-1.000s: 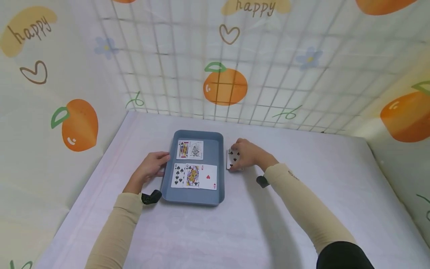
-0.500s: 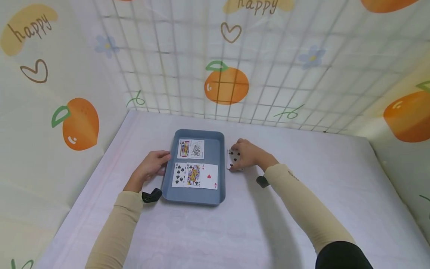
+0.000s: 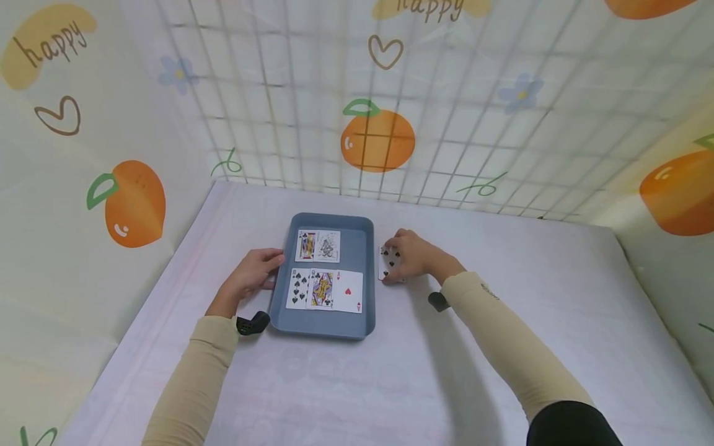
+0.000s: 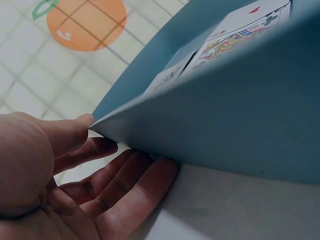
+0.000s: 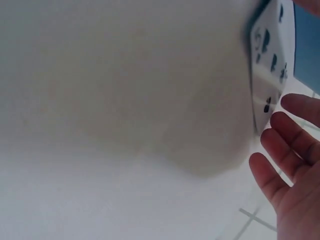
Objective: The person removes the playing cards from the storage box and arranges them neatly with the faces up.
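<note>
Pale cloth printed with oranges (image 3: 378, 141), hearts and the word "happy" walls in the white surface (image 3: 535, 310) on which I work. On it lies a blue-grey tray (image 3: 318, 324), its long sides running away from me. Two cards lie at its far end, a face card (image 3: 306, 245) beside a card with a grey figure (image 3: 329, 246). Nearer me, a spade card of many pips (image 3: 297, 288), a queen (image 3: 321, 289) and an ace of hearts (image 3: 348, 291) overlap in a row.

Just right of the tray is the loose spade card (image 3: 385, 259), face up, its long axis running front to back like the tray's; I cannot tell whether more cards lie beneath it. My right grip (image 3: 417, 255) spans it, partly open, thumb at the near end and fingertips at the far end, holding it by those short ends. Between it and the other cards stands the tray's right wall. My left grip (image 3: 251, 271) is loosely spread, thumb on the rim and bent fingers against the left outer wall.
</note>
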### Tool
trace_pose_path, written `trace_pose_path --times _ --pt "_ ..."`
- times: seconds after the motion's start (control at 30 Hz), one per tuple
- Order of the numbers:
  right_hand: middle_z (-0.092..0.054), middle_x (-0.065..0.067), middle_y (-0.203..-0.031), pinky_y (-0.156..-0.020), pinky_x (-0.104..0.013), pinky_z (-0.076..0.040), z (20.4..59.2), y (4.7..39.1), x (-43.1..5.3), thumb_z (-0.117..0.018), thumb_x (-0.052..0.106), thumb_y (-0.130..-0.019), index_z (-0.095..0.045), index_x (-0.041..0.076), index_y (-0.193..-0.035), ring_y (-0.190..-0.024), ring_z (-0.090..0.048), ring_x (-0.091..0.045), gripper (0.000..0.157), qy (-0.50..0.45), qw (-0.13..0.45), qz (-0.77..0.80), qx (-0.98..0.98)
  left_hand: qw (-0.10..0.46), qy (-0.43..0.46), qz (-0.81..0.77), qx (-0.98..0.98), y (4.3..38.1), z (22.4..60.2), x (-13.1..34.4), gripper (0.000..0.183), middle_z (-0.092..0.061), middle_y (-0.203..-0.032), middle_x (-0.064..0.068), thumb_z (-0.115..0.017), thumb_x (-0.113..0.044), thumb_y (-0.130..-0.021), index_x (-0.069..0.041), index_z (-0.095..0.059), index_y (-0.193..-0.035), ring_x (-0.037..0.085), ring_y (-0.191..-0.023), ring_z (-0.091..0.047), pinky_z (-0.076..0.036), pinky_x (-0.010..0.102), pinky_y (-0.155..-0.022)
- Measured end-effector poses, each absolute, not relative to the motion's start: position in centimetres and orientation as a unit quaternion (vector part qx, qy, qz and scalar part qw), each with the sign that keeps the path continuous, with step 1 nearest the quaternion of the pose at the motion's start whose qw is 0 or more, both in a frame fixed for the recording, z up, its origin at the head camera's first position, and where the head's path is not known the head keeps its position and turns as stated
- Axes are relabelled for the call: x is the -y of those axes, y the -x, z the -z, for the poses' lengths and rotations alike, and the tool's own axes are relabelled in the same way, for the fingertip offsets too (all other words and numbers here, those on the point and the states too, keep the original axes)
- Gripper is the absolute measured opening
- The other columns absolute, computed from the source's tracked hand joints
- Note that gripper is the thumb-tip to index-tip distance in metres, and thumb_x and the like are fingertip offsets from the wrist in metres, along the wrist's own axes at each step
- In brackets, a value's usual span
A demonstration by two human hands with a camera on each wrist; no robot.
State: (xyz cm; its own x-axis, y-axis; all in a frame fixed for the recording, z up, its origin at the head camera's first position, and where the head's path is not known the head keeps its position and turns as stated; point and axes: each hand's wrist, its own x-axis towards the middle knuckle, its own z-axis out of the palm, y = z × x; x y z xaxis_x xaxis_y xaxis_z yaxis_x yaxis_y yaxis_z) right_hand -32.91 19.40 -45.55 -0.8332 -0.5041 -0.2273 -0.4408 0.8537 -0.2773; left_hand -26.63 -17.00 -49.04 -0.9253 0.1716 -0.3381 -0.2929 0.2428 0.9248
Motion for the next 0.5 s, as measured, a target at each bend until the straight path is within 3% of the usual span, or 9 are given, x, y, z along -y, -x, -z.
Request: trace_pose_path --times 0.17,0.5 --pt "-0.052 -0.019 -0.129 -0.095 -0.047 -0.05 44.6 32.8 -19.6 -0.086 0.052 -0.065 -0.055 -0.002 -0.137 -0.112 -0.048 -0.031 0.094 0.24 0.14 0.1 -0.955 0.189 0.041 -0.614 -0.765 26.6 48.9 16.9 0.047 -0.048 -0.145 0.02 -0.049 -0.02 -0.106 0.0 -0.042 -0.147 0.036 -0.127 -0.053 -0.06 0.038 -0.082" --pt "-0.043 -0.024 -0.141 -0.104 -0.056 -0.042 42.0 33.2 -19.9 -0.072 0.057 -0.08 -0.047 -0.003 -0.143 -0.128 -0.04 -0.038 0.091 0.248 0.114 0.11 -0.956 0.191 0.04 -0.612 -0.766 26.6 48.7 16.9 0.046 -0.048 -0.145 0.021 -0.048 -0.019 -0.106 0.0 -0.042 -0.147 0.036 -0.128 -0.052 -0.06 0.038 -0.083"
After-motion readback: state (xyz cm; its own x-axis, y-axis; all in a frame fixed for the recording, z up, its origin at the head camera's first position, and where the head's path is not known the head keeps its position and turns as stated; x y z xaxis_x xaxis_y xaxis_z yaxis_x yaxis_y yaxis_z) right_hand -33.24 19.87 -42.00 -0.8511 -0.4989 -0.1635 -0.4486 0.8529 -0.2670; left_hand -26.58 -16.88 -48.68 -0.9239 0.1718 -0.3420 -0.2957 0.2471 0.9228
